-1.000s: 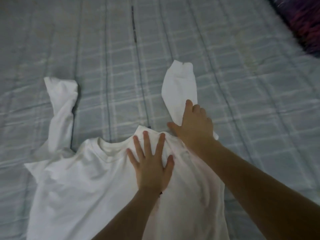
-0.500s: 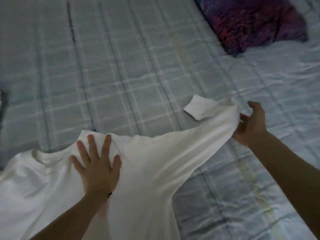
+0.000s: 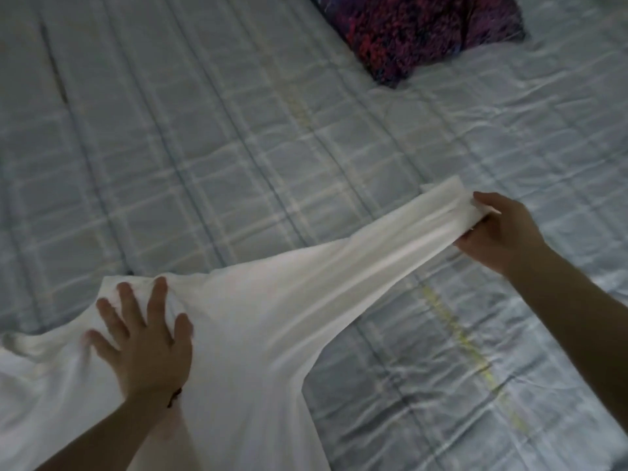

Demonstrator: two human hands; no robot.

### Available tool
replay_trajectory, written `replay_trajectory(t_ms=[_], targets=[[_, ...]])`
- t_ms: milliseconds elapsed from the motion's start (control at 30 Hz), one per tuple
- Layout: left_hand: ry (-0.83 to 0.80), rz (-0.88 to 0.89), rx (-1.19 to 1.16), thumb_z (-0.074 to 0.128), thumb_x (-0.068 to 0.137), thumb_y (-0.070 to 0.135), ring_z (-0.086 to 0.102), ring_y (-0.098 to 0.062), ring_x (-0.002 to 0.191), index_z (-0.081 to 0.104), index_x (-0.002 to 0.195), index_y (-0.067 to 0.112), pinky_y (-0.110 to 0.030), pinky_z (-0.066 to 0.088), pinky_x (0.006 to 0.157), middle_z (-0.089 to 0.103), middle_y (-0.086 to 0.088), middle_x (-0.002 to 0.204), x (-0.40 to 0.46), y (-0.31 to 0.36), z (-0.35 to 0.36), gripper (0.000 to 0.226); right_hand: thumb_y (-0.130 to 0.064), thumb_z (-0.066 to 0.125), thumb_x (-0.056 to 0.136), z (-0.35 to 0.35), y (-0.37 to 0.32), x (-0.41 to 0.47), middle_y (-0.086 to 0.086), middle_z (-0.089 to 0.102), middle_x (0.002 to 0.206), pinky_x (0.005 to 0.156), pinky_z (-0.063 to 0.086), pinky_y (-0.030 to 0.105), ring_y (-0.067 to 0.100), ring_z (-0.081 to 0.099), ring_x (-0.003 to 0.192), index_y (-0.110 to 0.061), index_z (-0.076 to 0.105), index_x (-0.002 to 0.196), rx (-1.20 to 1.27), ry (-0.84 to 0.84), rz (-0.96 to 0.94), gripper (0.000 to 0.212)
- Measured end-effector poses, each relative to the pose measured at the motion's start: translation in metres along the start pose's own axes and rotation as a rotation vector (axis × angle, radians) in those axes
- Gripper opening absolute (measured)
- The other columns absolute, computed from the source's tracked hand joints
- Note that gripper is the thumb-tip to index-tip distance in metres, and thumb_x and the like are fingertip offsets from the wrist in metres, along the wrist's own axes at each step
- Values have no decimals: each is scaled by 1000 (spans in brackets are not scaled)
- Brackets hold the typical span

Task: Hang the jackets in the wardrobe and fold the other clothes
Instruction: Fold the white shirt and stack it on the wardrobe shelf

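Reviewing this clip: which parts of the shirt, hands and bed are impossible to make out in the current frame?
Head view only:
- White shirt: hem and other sleeve cut off by the left and bottom edges.
- Sleeve cuff: partly hidden inside the right hand.
- Left hand: fingertips motion-blurred.
- Purple-red cloth: cut off by the top edge; too blurred to identify.
- Wardrobe, jackets: out of view.

My left hand [image 3: 146,338] presses flat on the white long-sleeved shirt [image 3: 244,334] near its collar. My right hand [image 3: 503,232] grips the sleeve cuff [image 3: 448,195], pulled taut over the checked bedsheet [image 3: 204,147].
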State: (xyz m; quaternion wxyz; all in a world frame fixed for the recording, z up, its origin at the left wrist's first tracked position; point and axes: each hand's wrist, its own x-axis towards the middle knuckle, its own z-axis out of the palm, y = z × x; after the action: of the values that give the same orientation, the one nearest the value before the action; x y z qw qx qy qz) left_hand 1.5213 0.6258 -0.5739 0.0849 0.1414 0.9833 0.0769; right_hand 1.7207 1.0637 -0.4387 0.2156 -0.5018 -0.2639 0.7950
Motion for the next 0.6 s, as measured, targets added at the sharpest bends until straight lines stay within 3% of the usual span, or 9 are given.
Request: replay_trajectory(t_ms=[33,133,200,300,367,433,467,533,600], targets=[[3,0,-2,22,85,56,-9,-33,148,15,152,40,-65,-1,113,1,-8,163,0,0,0,69,-7,61,73,-6,-4,2,13,62,129,97,50,45,29,63,114,-4,55,131,26,43,-35,59],[11,5,-7,22,85,57,-8,-33,148,14,152,40,-66,-1,112,1,-7,163,0,0,0,69,3,50,81,-17,-19,7,12,65,124,94,52,45,29,65,110,-4,56,128,85,106,-130,48],[17,7,-13,22,85,57,-8,-33,149,15,152,40,-65,-1,112,1,-7,163,0,0,1,69,7,46,82,-26,-30,13,11,66,122,90,55,43,28,66,108,-6,55,130,50,194,-180,51],[29,10,-21,23,85,56,-8,-32,149,16,152,39,-65,-2,112,1,-7,163,-1,0,1,70,12,51,76,-41,-37,32,8,66,120,79,59,35,24,66,105,-7,57,128,-84,313,-116,56],[30,6,-22,24,85,56,-9,-32,149,17,152,38,-64,-2,112,2,-7,163,-1,1,0,70,10,50,84,-54,-38,46,4,65,107,65,60,29,18,65,94,-9,61,112,-248,420,-9,35],[29,2,-25,24,85,56,-9,-32,149,18,152,38,-64,-3,113,2,-8,163,0,3,1,70,9,48,87,-67,-36,56,2,56,85,51,56,25,12,56,74,-12,53,84,-410,546,36,22],[28,4,-25,24,85,56,-9,-32,149,18,152,38,-64,-3,113,2,-8,163,0,4,1,70,6,49,87,-70,-34,58,2,52,82,53,56,24,12,51,71,-14,49,79,-490,605,38,21],[28,6,-20,25,85,55,-9,-31,149,17,152,38,-63,-4,113,1,-7,163,0,3,1,70,-10,55,84,-71,-23,58,7,54,107,75,55,35,20,54,93,-13,52,94,-763,753,-43,12],[31,12,-25,27,85,54,-10,-31,149,16,153,38,-63,-4,113,0,-6,163,-1,1,1,70,-10,55,77,-68,-4,53,17,39,136,99,43,42,35,41,123,-12,43,128,-1104,859,-308,53]])
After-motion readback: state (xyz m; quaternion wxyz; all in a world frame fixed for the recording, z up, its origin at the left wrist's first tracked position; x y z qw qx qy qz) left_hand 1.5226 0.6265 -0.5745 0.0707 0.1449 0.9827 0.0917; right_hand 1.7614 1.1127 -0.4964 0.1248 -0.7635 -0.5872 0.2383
